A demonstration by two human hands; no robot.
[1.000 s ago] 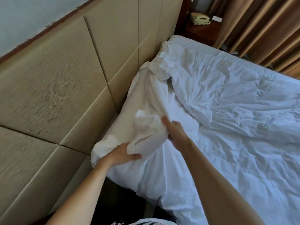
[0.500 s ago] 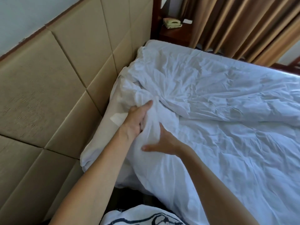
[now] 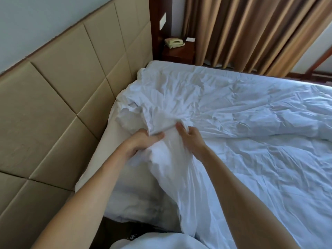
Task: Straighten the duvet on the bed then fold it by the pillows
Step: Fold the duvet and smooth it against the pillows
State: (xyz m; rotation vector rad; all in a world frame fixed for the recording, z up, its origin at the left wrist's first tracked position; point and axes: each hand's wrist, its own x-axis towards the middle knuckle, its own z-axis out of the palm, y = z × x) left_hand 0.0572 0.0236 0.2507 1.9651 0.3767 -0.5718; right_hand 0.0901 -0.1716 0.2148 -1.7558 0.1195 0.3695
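1. White duvet (image 3: 242,112) lay rumpled across the bed, its top edge bunched near the padded beige headboard (image 3: 59,97), over a pillow (image 3: 115,159) set against that headboard.
2. Left hand (image 3: 142,142) gripped a gathered fold of the duvet's near corner, thumb pressed on top and fingers curled out of sight beneath the cloth.
3. Right hand (image 3: 190,139) pinched the same bunch just beside the left, fingers curled into the fabric; both hands closed on cloth, close together but not touching.
4. Looked like the straightening step, with folding by the pillows not yet begun: creases ran across most of the cover, and the far edge sat uneven against the headboard.
5. Best done, by judgement, by separating the hands along the hem so each took a firm hold of the edge itself, not a wad of loose cloth.
6. Then drawn taut and level, with the edge kept parallel to the headboard, so wrinkles pulled out evenly instead of twisting toward one corner.
7. Light cotton-like cover seemed likely to slip over its filling, so both layers wanted gripping together.
8. Bedside table (image 3: 177,53) with a telephone (image 3: 174,42) stood beyond the bed, before brown curtains (image 3: 242,29).
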